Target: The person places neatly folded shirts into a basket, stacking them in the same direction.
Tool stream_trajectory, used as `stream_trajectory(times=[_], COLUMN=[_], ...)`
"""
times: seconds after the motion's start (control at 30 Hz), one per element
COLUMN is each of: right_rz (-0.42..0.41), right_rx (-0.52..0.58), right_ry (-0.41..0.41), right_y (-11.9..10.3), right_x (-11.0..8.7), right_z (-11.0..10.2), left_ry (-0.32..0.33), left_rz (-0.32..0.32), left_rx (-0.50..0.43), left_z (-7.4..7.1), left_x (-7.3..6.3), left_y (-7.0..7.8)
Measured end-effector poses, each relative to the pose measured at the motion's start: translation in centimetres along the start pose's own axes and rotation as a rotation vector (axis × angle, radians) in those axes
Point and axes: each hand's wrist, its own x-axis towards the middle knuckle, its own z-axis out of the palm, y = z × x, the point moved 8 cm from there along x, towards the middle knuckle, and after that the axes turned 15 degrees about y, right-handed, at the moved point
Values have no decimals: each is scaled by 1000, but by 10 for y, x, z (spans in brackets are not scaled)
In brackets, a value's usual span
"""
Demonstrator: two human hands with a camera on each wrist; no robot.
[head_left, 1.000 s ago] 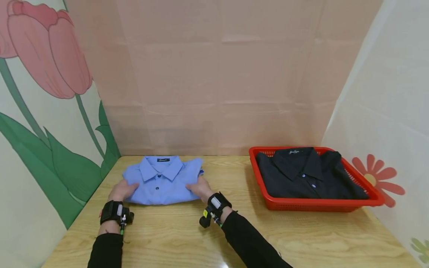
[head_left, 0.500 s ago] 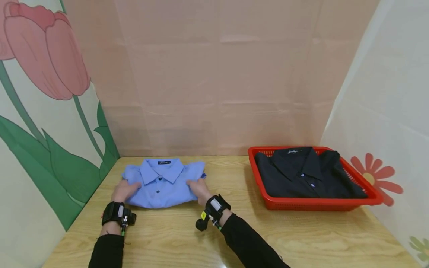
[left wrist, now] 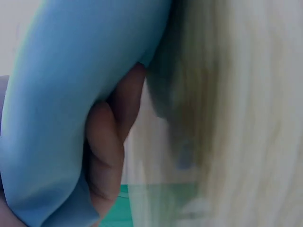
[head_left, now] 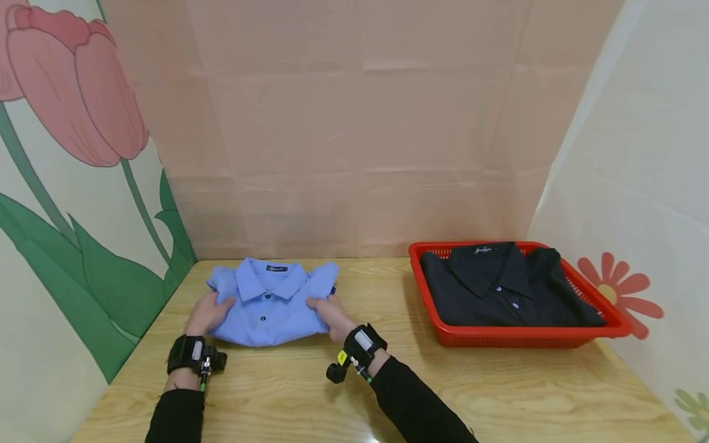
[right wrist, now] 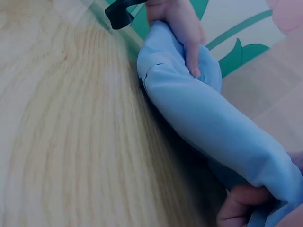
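A folded light-blue collared shirt [head_left: 282, 321] with dark buttons is at the left of the table in the head view. My left hand [head_left: 206, 315] grips its left side, thumb on top. The opposite side is held by my right hand [head_left: 331, 315], its thumb also over the fabric. In the left wrist view, curled fingers [left wrist: 105, 149] reach under the rounded blue cloth, with the front edge raised over the wood. The right wrist view shows more fingers [right wrist: 239, 201] tucked beneath the bundle.
To the right stands a red plastic basket [head_left: 532, 337] holding a folded black shirt [head_left: 476, 301]. The wooden table [head_left: 277, 394] meets a pinkish back wall [head_left: 354, 154], a tulip-patterned left side and a white right side with a painted flower [head_left: 615, 286].
The blue shirt has shifted slightly toward me and to the right, its front edge now bowed and raised between both hands. The basket stays put while the head view turns a little.
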Motion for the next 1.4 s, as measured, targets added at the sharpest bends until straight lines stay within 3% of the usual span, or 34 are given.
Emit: stream_trajectory(times=[0.17, 0.6, 0.87, 1.2, 1.4], right_rz=[-48, -314, -388, -511, -587], right_rx=[-22, -53, -54, -156, -203], right_ry=[46, 93, 144, 259, 224], right_y=[-10, -54, -68, -88, -93], right_x=[-3, -19, -26, -45, -58], right_z=[-9, -35, -57, -84, -92], left_ry=[41, 134, 141, 204, 223], left_rz=[18, 101, 141, 229, 252], left_rx=[-63, -116, -166, -220, -241], left_z=[-1, -6, -1, -7, -6], left_x=[0, -1, -5, -15, -22], left_y=[12, 50, 72, 103, 117])
